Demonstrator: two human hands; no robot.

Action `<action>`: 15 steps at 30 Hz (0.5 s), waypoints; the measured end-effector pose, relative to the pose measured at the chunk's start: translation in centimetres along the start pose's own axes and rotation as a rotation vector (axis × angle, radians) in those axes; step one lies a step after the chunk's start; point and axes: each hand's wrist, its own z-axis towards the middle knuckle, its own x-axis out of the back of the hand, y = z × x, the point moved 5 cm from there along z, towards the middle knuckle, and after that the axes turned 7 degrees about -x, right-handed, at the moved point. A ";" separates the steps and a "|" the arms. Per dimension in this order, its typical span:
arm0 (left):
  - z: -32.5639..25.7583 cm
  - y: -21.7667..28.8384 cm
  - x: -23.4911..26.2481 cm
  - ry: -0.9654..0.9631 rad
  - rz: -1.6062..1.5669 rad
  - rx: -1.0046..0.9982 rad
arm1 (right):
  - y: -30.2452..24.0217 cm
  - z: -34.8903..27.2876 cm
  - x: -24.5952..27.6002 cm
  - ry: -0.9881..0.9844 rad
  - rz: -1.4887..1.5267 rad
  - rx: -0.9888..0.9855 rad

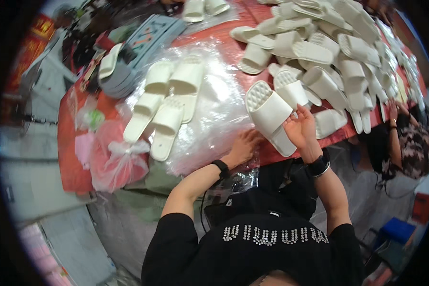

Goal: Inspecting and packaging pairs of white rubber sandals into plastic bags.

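Observation:
My right hand (301,127), palm turned up and fingers curled, is at the strap edge of a cream slipper (270,112) and holds it tilted over the table's near edge. Just left of that slipper is my left hand (245,147), fingers loosely bent and apart, low over the edge of a stack of clear plastic bags (219,100); nothing shows in its grip. On the bags lie two pairs of cream slippers, one pair (169,119) nearer and overlapping the other pair (183,78). Another cream slipper (291,88) rests right behind the held one.
A large heap of cream slippers (314,50) covers the right of the red-covered table (74,162). A grey crate (152,35) stands at the back left, with a knotted pink plastic bag (119,159) nearer. Another person (407,138) sits at the far right, beside a blue stool (396,230).

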 end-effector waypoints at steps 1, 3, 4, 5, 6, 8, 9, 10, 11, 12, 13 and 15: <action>-0.2 0.7 0.4 0.029 0.072 -0.063 | 0.7 0.6 -1.0 -0.005 -0.011 -0.034; -1.0 1.0 1.0 0.065 0.155 -0.108 | 1.7 1.8 -2.4 0.037 -0.007 -0.004; -1.4 0.6 1.1 0.042 0.118 -0.101 | 2.4 2.7 -3.1 -0.004 -0.013 -0.031; -1.8 0.3 1.1 0.020 0.079 -0.093 | 3.1 3.5 -3.8 -0.010 -0.024 -0.052; -2.1 0.0 1.0 0.021 0.123 -0.079 | 3.7 4.5 -4.2 -0.029 -0.045 -0.045; -1.9 1.2 2.1 0.061 0.029 -0.047 | 4.0 6.0 -4.9 -0.086 -0.075 -0.038; -2.0 1.4 2.6 0.093 -0.056 -0.044 | 4.2 6.8 -4.9 -0.083 -0.081 -0.054; -2.1 1.5 2.8 0.115 -0.105 -0.029 | 4.4 7.5 -4.8 -0.080 -0.088 -0.070; -2.7 1.6 3.1 0.123 -0.106 -0.015 | 4.7 8.1 -4.7 -0.077 -0.095 -0.084; -3.1 1.8 3.6 0.144 -0.129 0.000 | 5.1 8.5 -4.6 -0.069 -0.089 -0.108; -3.4 2.0 4.0 0.164 -0.154 0.011 | 5.4 8.9 -4.4 -0.066 -0.099 -0.117; -4.1 1.9 4.7 0.233 -0.190 0.067 | 5.5 9.5 -3.7 0.044 -0.139 -0.133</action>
